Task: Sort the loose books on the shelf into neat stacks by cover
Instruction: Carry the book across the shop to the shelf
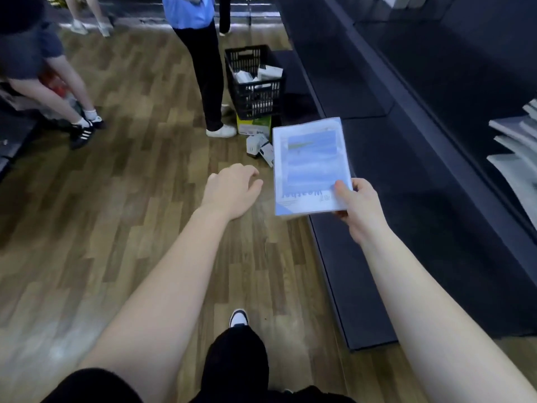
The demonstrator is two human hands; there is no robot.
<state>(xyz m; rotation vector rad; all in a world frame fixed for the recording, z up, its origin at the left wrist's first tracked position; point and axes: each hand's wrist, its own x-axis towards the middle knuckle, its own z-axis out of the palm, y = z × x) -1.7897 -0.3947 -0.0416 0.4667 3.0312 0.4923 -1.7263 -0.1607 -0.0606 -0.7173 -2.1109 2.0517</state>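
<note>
Right thumb [342,191] atop book [310,161] (fingers [343,214] beneath)

My right hand [359,207] pinched a pale blue book [311,167] by its near corner, above the dark shelf [392,175]. My left hand [232,190] hung loose at nine o'clock of it.

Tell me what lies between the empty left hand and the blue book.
In the head view, only bare wooden floor shows in the gap between the left hand and the book.
</note>
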